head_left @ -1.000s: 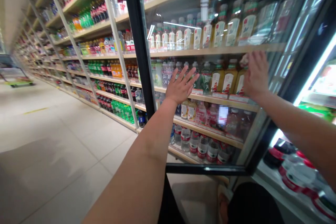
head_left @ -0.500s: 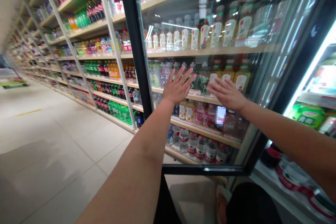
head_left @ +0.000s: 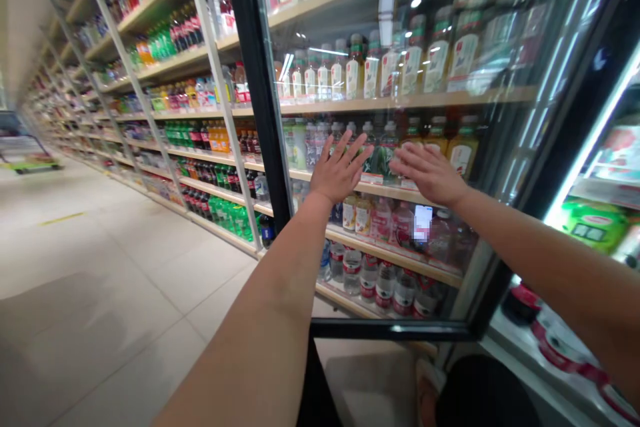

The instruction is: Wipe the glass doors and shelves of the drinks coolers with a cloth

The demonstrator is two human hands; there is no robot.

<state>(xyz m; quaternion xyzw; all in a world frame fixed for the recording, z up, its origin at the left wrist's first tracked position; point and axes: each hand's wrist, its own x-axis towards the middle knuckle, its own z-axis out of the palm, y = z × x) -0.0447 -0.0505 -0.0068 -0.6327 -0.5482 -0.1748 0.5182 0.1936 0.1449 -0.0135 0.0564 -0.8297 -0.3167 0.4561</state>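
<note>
In the head view, a pale tile floor [head_left: 95,293] runs beside a wooden shelf unit [head_left: 173,60] packed with bottled drinks. Ahead stands the black-framed glass door [head_left: 256,93] of a drinks cooler. The left hand [head_left: 340,170] and right hand [head_left: 430,175] are apart, open and empty, palms spread at the glass. The right hand sits lower and further left than a second ago, nearer the left.

Here comes the right hand [head_left: 429,175], swept down and leftward off the yellow drink bottles [head_left: 463,155], now closing in on the left hand [head_left: 340,170]
</note>
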